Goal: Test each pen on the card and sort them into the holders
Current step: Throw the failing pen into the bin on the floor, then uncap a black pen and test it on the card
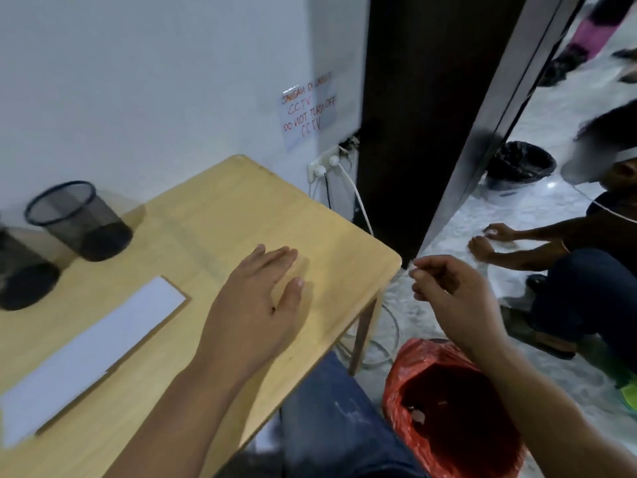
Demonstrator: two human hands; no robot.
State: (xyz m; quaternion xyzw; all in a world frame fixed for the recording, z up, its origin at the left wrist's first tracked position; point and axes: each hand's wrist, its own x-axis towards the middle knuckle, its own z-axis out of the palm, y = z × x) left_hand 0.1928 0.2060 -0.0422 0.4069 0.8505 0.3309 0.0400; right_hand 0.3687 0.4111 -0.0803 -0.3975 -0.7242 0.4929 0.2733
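Crinkled red plastic bag [444, 401], mesh holders [77, 219]

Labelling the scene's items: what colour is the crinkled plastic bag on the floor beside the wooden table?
The crinkled plastic bag is red-orange, clearest in the head view.

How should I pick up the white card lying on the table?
The card lies flat, so there is nothing to wrap fingers round. Probably best: pinch a short end, the far one near the left hand, lifting its edge with a fingertip from above.

Card [93, 353] on table [241, 201], holders [77, 220] behind.
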